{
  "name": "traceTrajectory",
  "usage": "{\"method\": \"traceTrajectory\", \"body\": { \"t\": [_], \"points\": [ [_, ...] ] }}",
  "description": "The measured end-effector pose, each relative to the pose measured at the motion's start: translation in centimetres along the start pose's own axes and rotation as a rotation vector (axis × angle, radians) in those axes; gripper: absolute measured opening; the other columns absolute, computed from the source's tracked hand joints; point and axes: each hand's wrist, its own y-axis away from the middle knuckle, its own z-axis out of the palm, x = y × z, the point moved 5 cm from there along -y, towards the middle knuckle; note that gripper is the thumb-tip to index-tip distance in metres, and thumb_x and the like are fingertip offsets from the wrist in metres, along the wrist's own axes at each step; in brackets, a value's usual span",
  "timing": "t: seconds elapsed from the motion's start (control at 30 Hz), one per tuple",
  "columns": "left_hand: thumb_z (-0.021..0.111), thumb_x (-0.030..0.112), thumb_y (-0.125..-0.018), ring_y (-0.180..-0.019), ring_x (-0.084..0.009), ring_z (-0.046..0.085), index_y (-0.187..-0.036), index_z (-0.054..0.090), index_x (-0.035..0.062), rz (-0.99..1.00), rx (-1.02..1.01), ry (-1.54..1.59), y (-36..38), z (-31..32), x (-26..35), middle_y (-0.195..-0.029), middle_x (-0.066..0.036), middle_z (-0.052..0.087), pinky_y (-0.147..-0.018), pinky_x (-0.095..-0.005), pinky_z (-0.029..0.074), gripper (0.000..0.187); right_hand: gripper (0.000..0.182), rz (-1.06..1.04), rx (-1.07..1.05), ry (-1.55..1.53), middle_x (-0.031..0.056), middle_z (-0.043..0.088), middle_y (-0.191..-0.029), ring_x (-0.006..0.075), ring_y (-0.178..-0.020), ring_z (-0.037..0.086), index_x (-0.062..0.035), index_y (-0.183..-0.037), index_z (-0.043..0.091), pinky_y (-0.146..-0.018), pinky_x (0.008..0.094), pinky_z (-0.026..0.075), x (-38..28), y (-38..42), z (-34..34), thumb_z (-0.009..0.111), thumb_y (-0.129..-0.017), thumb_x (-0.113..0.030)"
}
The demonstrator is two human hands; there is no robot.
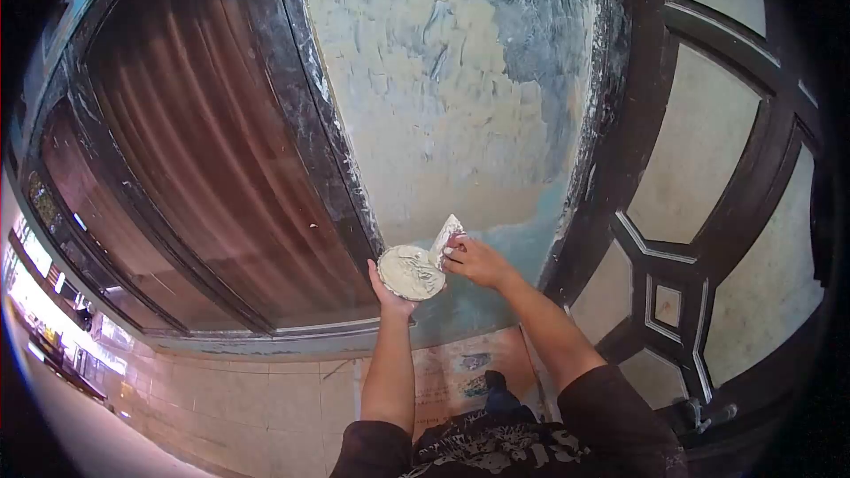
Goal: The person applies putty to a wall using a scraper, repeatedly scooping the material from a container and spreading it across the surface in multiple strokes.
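Note:
My left hand [390, 298] is wrapped round a shallow round bowl from below and its left side. Creamy off-white putty [410, 272] fills the bowl, its surface streaked and ridged. Closed round a putty-smeared scraper [444, 238], my right hand [479, 263] is just right of the bowl. The scraper points upward, and its lower part overlaps the bowl's right rim in this view. Ahead of both hands stands a wall panel [425, 146], coated with beige putty over much of its surface. Grey-blue patches show at its upper right and bare blue-green along the bottom.
Left of the panel is a dark-framed window with a brown curtain [204, 133] behind it. A dark wooden door with pale panels [699, 137] stands at the right, its metal handle [699, 416] low down. Printed sheeting [443, 376] lies on the tiled floor [239, 398] below me.

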Motion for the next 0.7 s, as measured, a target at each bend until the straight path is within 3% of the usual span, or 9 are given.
{"method": "traceTrajectory", "body": {
  "t": [0.07,0.17,0.23,0.27,0.3,0.37,0.4,0.67,0.7],
  "points": [
    [0.041,0.086,-0.084,-0.127,-0.0499,0.052,-0.145,0.05,0.0125,-0.015,-0.006,0.003,-0.2,0.1,0.0,-0.145,-0.018,0.053,-0.092,-0.0856,0.037,0.096,0.03,0.083,-0.078,-0.065,0.0019,0.065,-0.122,0.0303,-0.123,0.054,-0.0172,-0.115,0.07,-0.1,0.0398,0.051,0.5,0.3,1.2,0.061,-0.086,-0.015],
    [0.04,0.086,-0.084,-0.127,-0.0497,0.052,-0.146,0.05,0.0125,0.02,-0.008,-0.003,-0.7,-0.5,0.0,-0.146,-0.018,0.053,-0.092,-0.0856,0.036,0.096,0.033,0.162,-0.029,-0.167,0.0017,0.065,-0.123,0.0311,-0.123,0.054,-0.0165,-0.117,0.07,-0.101,0.0401,0.051,0.8,0.3,1.0,0.062,-0.085,-0.012],
    [0.042,0.08,-0.089,-0.123,-0.0441,0.058,-0.14,0.053,0.0057,0.001,-0.044,0.004,0.7,1.7,-0.1,-0.138,-0.018,0.059,-0.1,-0.0661,0.047,0.091,0.035,0.204,-0.006,-0.173,0.0019,0.065,-0.124,0.0317,-0.123,0.054,-0.0164,-0.119,0.07,-0.102,0.0405,0.05,0.9,0.6,1.3,0.062,-0.085,-0.01],
    [0.041,0.079,-0.089,-0.123,-0.043,0.057,-0.139,0.054,0.0053,-0.013,-0.083,-0.004,1.2,2.5,-0.2,-0.138,-0.018,0.059,-0.101,-0.0639,0.047,0.09,0.038,0.244,0.017,-0.18,0.002,0.065,-0.124,0.0322,-0.123,0.054,-0.0164,-0.12,0.07,-0.103,0.041,0.05,1.1,0.7,1.5,0.062,-0.085,-0.008],
    [0.041,0.079,-0.089,-0.123,-0.043,0.057,-0.139,0.054,0.0053,-0.013,-0.084,-0.003,0.7,2.0,-0.3,-0.138,-0.018,0.059,-0.101,-0.0639,0.047,0.09,0.038,0.243,0.016,-0.179,0.002,0.065,-0.124,0.0322,-0.123,0.054,-0.0164,-0.12,0.07,-0.103,0.041,0.05,1.1,0.9,1.7,0.062,-0.085,-0.008],
    [0.04,0.085,-0.084,-0.128,-0.0501,0.051,-0.144,0.051,0.0119,0.027,-0.013,0.004,-1.0,-0.4,-0.5,-0.146,-0.019,0.052,-0.091,-0.0856,0.036,0.095,0.044,0.309,0.012,-0.227,0.0032,0.065,-0.125,0.0334,-0.122,0.054,-0.0156,-0.123,0.07,-0.103,0.042,0.05,1.4,1.4,2.3,0.063,-0.082,-0.002],
    [0.04,0.084,-0.085,-0.128,-0.05,0.051,-0.144,0.051,0.0122,0.014,-0.01,0.026,-1.1,-0.2,-0.6,-0.146,-0.019,0.052,-0.091,-0.0854,0.037,0.094,0.028,0.342,0.048,-0.203,0.0012,0.066,-0.121,0.0311,-0.122,0.054,-0.0157,-0.112,0.071,-0.101,0.0419,0.05,1.5,1.1,2.4,0.065,-0.085,-0.013],
    [0.04,0.082,-0.086,-0.124,-0.0491,0.054,-0.145,0.051,0.0139,0.009,-0.029,0.005,-2.1,0.6,-2.0,-0.145,-0.018,0.053,-0.088,-0.0842,0.04,0.091,0.031,0.434,0.136,-0.25,0.0046,0.067,-0.122,0.0333,-0.118,0.056,-0.013,-0.113,0.071,-0.101,0.0434,0.05,2.4,2.1,3.2,0.065,-0.083,-0.007],
    [0.039,0.081,-0.087,-0.124,-0.047,0.056,-0.144,0.052,0.0131,0.027,-0.007,-0.031,-1.9,1.0,-2.2,-0.144,-0.017,0.055,-0.091,-0.0801,0.042,0.089,0.032,0.435,0.135,-0.244,0.005,0.067,-0.123,0.0335,-0.118,0.056,-0.0124,-0.113,0.071,-0.101,0.0438,0.05,2.5,2.0,3.3,0.066,-0.082,-0.006]
  ]
}}
